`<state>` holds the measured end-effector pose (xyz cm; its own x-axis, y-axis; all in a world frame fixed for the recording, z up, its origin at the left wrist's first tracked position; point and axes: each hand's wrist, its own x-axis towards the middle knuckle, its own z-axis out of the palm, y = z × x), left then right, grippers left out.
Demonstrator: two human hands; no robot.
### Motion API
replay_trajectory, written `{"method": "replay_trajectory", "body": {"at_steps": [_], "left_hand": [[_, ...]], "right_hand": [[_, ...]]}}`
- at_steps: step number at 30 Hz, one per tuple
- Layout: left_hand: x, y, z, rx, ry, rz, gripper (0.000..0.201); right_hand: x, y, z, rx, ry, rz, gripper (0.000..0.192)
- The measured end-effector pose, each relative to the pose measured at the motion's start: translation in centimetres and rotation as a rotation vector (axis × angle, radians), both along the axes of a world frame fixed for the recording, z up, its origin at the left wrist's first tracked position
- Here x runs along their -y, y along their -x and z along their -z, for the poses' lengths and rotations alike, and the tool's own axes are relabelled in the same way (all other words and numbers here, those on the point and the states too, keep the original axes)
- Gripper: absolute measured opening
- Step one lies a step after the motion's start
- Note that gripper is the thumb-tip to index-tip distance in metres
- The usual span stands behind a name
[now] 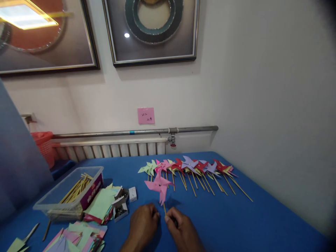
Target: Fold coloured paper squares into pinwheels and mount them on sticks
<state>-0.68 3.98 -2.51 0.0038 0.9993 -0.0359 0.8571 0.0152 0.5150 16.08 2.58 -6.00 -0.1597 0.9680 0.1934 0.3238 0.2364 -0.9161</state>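
Near the bench's [262, 224] near edge, the right hand [182, 229] pinches the thin wooden stick of a pink pinwheel [159, 185], which stands up above both hands. The left hand [143, 224] rests curled just beside the stick; whether it grips anything cannot be told. A row of finished pinwheels [194, 168] lies toward the far edge. A clear tub of sticks [70, 189] and loose paper squares [101, 204] sit at the left side.
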Motion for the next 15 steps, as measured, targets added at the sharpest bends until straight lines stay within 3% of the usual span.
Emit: {"method": "replay_trajectory", "body": {"at_steps": [11, 15], "left_hand": [[0.44, -0.26, -0.31, -0.074, -0.026, 0.027, 0.023], [0.64, -0.78, -0.27, -0.166, -0.04, 0.017, 0.027]], "right_hand": [[-0.08, -0.06, -0.21, -0.044, 0.035, 0.047, 0.029], [-0.61, -0.55, -0.14, 0.054, 0.008, 0.124, 0.031]]}}
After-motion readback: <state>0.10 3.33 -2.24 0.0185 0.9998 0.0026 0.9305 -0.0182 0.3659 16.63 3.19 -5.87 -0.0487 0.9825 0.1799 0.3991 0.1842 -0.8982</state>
